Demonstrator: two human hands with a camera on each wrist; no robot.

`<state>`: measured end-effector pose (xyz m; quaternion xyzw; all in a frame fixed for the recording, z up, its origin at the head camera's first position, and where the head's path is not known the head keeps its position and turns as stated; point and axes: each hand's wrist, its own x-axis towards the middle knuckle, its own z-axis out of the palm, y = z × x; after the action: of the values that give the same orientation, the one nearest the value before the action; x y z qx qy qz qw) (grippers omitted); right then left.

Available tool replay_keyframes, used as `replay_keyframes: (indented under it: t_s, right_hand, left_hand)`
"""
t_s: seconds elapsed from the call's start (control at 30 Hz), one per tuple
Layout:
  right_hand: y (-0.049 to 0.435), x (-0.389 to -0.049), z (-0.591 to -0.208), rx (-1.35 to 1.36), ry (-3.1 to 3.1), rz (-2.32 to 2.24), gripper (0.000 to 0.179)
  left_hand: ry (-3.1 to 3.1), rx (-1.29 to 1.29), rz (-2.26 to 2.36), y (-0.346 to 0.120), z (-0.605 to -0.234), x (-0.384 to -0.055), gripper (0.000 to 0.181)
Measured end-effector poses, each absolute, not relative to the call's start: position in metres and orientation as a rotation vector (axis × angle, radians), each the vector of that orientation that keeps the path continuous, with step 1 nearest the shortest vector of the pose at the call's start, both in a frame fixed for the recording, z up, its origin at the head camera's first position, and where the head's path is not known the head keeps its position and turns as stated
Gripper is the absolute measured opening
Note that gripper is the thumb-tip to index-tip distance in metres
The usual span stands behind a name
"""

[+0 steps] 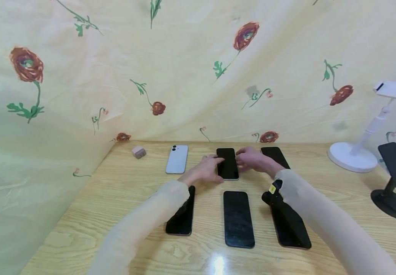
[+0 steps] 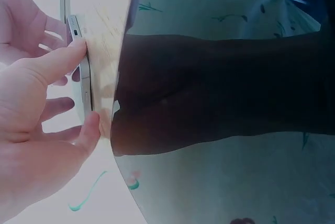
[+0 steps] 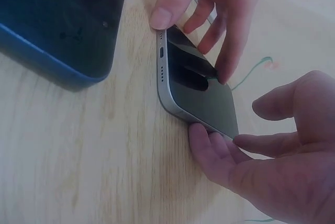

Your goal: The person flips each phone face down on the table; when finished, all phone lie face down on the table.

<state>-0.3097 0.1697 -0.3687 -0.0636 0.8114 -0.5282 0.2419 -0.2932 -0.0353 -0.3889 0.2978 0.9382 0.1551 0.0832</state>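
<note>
A smartphone [image 1: 228, 165] with a dark screen lies face up between both hands at the back of the table. Its silver edge [image 2: 86, 90] shows in the left wrist view. My left hand [image 1: 207, 169] is at its left side, the thumb [image 3: 163, 18] touching the corner by the charging port and a fingertip reaching the far part of the screen edge. From the opposite side, my right hand [image 1: 253, 159] touches the long edge with loosely bent fingers [image 3: 212, 153], its thumb apart from the phone.
A pale phone [image 1: 177, 159] lies face down at left. Dark phones lie under the left forearm [image 1: 183, 217], in front [image 1: 238, 219], under the right wrist [image 1: 292, 225] and behind the right hand [image 1: 276, 154]. A pinkish block [image 1: 138, 152], white stand [image 1: 352, 157] and black stand [image 1: 393, 204] flank them.
</note>
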Motion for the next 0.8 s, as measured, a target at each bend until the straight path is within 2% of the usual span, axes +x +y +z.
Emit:
replay_keyframes:
  t_s: [0.4,0.5,0.67,0.8]
  right_hand:
    - [0.1668,-0.3148,-0.3683,-0.094,2.228,-1.417,0.05]
    - [0.1651,-0.3151,-0.367,-0.067,2.226,-1.429,0.039]
    - [0.1639,-0.3153,-0.3659,-0.042,2.209,-1.459,0.009]
    - [0.1643,-0.3136,-0.3662,-0.036,2.188,-1.492,0.009]
  left_hand:
    - [2.779,0.941,0.475,-0.0308,-0.3903,-0.2974,0.072]
    - [2.784,0.947,0.494,-0.0315,-0.3908,-0.2977,0.071]
    - [2.792,0.956,0.518,-0.0319,-0.3908,-0.298,0.07]
    - [2.789,0.948,0.537,-0.0312,-0.3909,-0.2978,0.07]
